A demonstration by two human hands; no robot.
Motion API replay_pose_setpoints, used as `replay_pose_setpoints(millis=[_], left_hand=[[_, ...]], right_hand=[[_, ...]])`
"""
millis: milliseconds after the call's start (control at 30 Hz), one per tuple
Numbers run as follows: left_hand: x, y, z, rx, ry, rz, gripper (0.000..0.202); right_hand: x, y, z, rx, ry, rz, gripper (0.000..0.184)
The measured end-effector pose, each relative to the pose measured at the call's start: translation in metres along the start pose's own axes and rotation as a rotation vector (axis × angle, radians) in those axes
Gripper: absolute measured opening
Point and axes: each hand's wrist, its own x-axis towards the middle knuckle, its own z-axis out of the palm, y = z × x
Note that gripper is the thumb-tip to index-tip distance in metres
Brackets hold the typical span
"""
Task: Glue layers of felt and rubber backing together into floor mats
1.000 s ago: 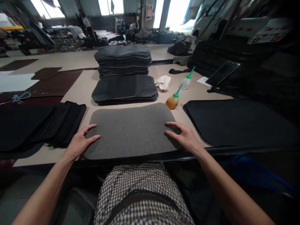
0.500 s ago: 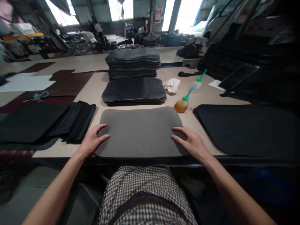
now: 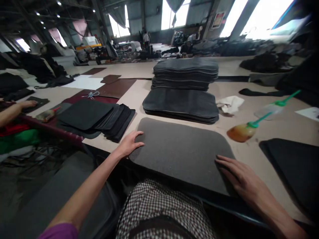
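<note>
A grey rounded rectangular panel (image 3: 178,149) lies flat along the table's near edge, between my hands. My left hand (image 3: 130,143) rests at its left end, thumb and fingers apart on the surface. On the right end lies my right hand (image 3: 245,174), fingers extended over the panel and its thumb hidden. Just behind the panel sits a pile of black rounded panels (image 3: 180,104), with a taller stack (image 3: 185,69) beyond it. An amber-filled squeeze bottle (image 3: 239,132) with a green nozzle stands past the right corner.
Black pieces lie fanned out in a pile (image 3: 87,114) at the left, and another black stack (image 3: 294,166) lies at the right. A clear bottle (image 3: 270,109) and crumpled paper (image 3: 230,104) are at the back right. Another person's hand (image 3: 28,104) touches dark material at far left.
The view has swung left, so the table contents appear farther right. My right hand's fingers have come closer together and lie flatter on the panel. My left hand stays at the left end.
</note>
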Motion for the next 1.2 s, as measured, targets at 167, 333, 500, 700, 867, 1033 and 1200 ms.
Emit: replay_pose_setpoints(millis=[167,333,500,700,867,1033,1200], left_hand=[[-0.003,0.000,0.004,0.046,0.007,0.006,0.049],[-0.011,0.002,0.007,0.135,0.047,-0.017,0.045],[-0.020,0.028,0.018,0.469,0.250,-0.154,0.055],[0.009,0.099,0.063,0.397,-0.064,0.162,0.069],[0.031,0.097,0.087,0.457,-0.321,0.264,0.077],[0.033,0.030,0.078,0.672,-0.167,0.190,0.070],[0.035,0.005,0.074,0.759,-0.156,0.214,0.070]], right_hand=[[0.003,0.001,-0.002,-0.010,-0.014,-0.012,0.036],[0.003,0.003,0.000,-0.011,0.027,-0.022,0.034],[0.000,0.002,0.001,-0.054,0.028,-0.029,0.034],[0.000,0.003,0.003,-0.063,0.040,-0.028,0.032],[-0.005,-0.007,0.000,-0.016,0.084,0.033,0.029],[-0.004,-0.027,-0.016,0.156,0.098,0.139,0.026],[0.016,-0.001,-0.034,0.320,0.448,0.547,0.026]])
